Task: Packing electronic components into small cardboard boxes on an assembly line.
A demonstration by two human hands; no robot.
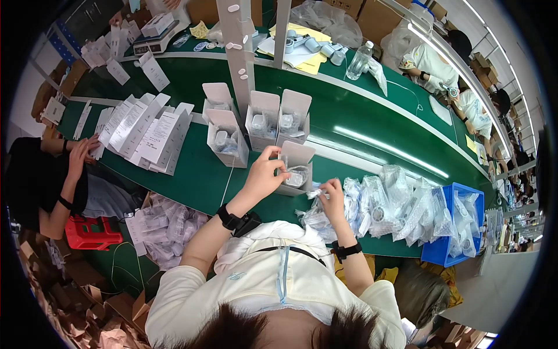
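My left hand (266,177) grips the left side of an upright white box (288,190), its fingers at the opening. The lid flap (297,153) of this box stands up, and a white item in clear wrap (296,177) sits inside. Just right of the box, my right hand (333,202) is closed in a pinch on the end of a clear plastic bag (314,193). What that bag contains is too small to make out. Several more open white boxes (224,143) with wrapped items inside stand behind and to the left of my left hand.
Bubble-wrapped parts (378,203) lie heaped on the right, beside a blue bin (443,251). Folded white cartons (152,142) stand in rows on the left, where a co-worker's hands (84,152) touch them. A metal post (239,58) rises behind the boxes. A plastic bottle (359,61) stands on the shelf.
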